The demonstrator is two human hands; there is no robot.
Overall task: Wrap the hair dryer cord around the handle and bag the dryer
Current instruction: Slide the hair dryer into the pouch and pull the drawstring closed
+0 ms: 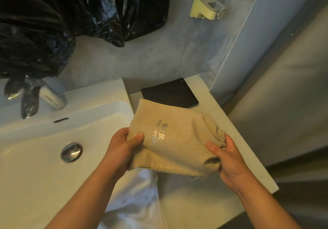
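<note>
The bulging beige bag (170, 140) (dryer unseen, presumably inside) is gripped by the left hand (124, 145) while its gathered mouth is pinched by the right hand (229, 156); cinching and setting it on the table (230, 127) seem due next.

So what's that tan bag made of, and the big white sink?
The tan bag looks like soft matte cloth: it wrinkles and bunches where the right hand gathers its mouth, and the left hand dents its side. The sink looks like glossy white ceramic, smooth with bright reflections, though that could be enamel.
</note>
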